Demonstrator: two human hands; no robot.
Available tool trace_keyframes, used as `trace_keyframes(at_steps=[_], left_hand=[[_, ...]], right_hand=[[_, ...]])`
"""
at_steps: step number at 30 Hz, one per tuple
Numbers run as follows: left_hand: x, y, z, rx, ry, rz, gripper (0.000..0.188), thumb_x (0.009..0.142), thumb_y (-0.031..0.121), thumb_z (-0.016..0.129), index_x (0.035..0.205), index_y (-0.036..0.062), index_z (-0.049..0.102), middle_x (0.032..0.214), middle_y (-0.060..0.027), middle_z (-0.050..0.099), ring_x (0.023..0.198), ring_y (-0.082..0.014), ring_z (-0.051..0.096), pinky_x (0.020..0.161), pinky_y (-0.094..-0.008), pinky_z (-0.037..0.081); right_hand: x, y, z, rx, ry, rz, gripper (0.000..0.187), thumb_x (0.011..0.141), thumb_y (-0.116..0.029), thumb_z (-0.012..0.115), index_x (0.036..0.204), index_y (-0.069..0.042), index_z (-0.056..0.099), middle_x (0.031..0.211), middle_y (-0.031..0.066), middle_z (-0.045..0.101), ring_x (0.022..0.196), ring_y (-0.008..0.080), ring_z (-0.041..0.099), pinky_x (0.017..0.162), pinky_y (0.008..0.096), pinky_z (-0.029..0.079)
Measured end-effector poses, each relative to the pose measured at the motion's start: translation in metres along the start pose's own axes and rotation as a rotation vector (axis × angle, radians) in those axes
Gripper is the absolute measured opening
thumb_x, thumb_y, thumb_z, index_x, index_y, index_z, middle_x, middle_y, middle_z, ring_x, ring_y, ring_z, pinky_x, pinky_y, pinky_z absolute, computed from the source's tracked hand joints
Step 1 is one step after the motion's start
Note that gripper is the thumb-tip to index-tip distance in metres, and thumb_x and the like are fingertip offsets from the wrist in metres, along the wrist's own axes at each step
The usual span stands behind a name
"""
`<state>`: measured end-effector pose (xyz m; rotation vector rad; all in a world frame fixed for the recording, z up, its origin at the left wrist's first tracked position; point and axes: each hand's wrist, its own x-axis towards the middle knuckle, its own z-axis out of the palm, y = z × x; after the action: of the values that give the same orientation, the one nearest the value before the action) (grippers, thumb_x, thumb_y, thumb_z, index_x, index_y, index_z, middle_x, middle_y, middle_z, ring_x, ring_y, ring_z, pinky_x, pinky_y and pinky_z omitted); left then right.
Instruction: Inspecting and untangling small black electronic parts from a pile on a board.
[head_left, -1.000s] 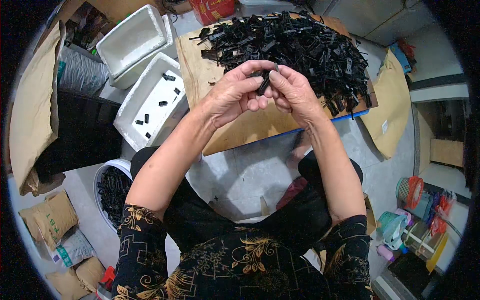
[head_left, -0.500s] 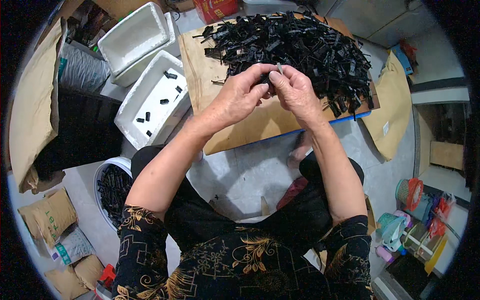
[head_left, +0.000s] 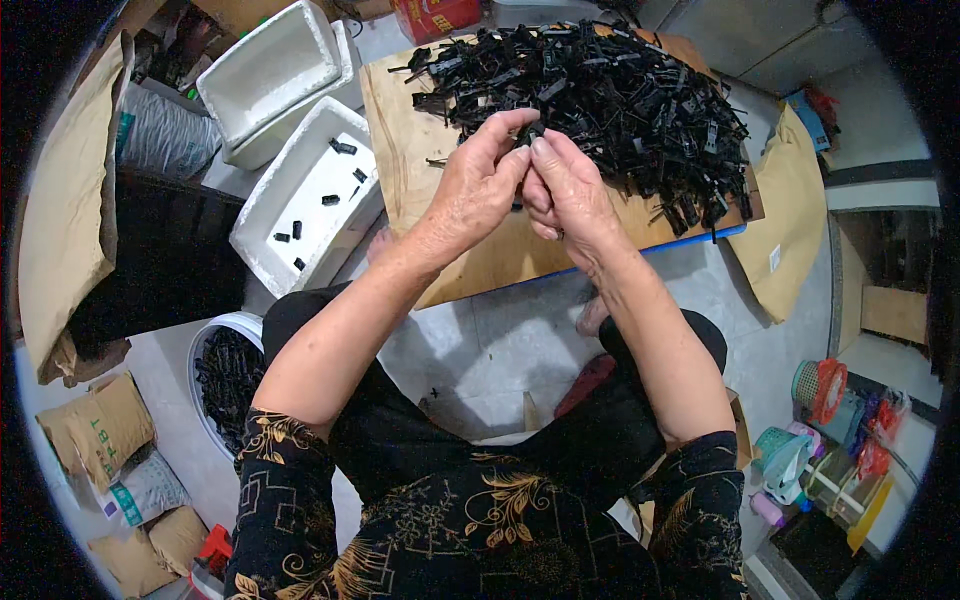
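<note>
My left hand (head_left: 480, 178) pinches a small black plastic part (head_left: 534, 130) between thumb and forefinger, above the near side of a wooden board (head_left: 480, 265). Against it on the right, my right hand (head_left: 570, 190) is closed, its thumb by the part and its other fingers curled under. What lies inside the right fist is hidden. Just beyond both hands, a large heap of black plastic parts (head_left: 610, 100) covers the far and right side of the board.
Left of the board, a white foam box (head_left: 262, 240) holds several black pieces; another foam box (head_left: 210, 95) stands behind it. A white bucket (head_left: 197, 345) of black parts is by my left leg. A brown sack (head_left: 785, 220) lies at right, shelf items (head_left: 820, 450) nearer.
Both hands have shifted slightly left and turned. The thin grey blade-like piece seen at my right thumb is out of sight, and the black part now shows between the fingertips.
</note>
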<state>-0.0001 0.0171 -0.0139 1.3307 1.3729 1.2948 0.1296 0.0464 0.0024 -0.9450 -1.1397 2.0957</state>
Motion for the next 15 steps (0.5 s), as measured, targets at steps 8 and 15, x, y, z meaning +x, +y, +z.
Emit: trace_keyframes(at_steps=[8,15], left_hand=[[-0.0012,-0.0036,-0.0007,0.058,0.087,0.161,0.031,0.085,0.004,0.05,0.116,0.0045,0.052,0.083,-0.0098,0.061,0.07,-0.0119,0.055,0.064,-0.0278,0.047],[-0.0007,-0.0045,-0.0047,0.272,0.066,0.152,0.029,0.084,0.004,0.052,0.113,0.0054,0.053,0.077,-0.0115,0.061,0.063,-0.0142,0.056,0.058,-0.0293,0.046]], right_hand=[[0.0021,-0.0038,0.009,0.001,0.012,-0.001,0.016,0.095,-0.027,0.042,0.103,-0.013,0.042,0.055,-0.0074,0.032,0.041,0.0017,0.025,0.034,0.0173,0.023],[0.0081,-0.0066,0.0026,-0.034,0.009,0.093,0.013,0.095,-0.027,0.043,0.099,-0.015,0.044,0.054,-0.0077,0.031,0.039,0.0018,0.024,0.033,0.0172,0.021]])
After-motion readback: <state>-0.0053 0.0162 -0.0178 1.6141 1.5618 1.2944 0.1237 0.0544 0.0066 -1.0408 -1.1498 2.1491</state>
